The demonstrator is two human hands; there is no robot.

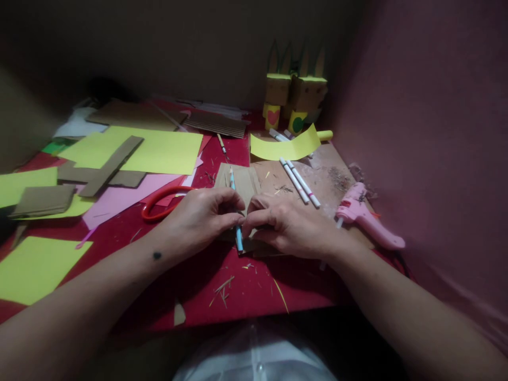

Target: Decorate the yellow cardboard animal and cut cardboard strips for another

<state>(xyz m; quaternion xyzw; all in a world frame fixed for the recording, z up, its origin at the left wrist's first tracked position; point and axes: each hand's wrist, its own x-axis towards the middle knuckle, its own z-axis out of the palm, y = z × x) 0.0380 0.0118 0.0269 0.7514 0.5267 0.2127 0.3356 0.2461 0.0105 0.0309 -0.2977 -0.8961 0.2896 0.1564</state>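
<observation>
A light blue pencil (239,239) lies lengthwise over a piece of brown cardboard (251,177) at the table's front middle. My left hand (206,214) comes from the left, its thumb and forefinger closed across the middle of the pencil. Meeting it from the right, my right hand (283,222) is closed too, its fingertips pinched against the left ones. Whatever small thing lies between the right fingertips is hidden. Close behind my left wrist are the red handles of a pair of scissors (153,214), partly covered by that hand.
Yellow paper sheets (159,148), pink paper (115,203) and cardboard strips (113,166) spread over the left side. At right are white markers (298,182) and a pink glue gun (367,219) beside the wall. Cardboard figures (278,95) stand at the back. Scraps litter the red tabletop (254,296).
</observation>
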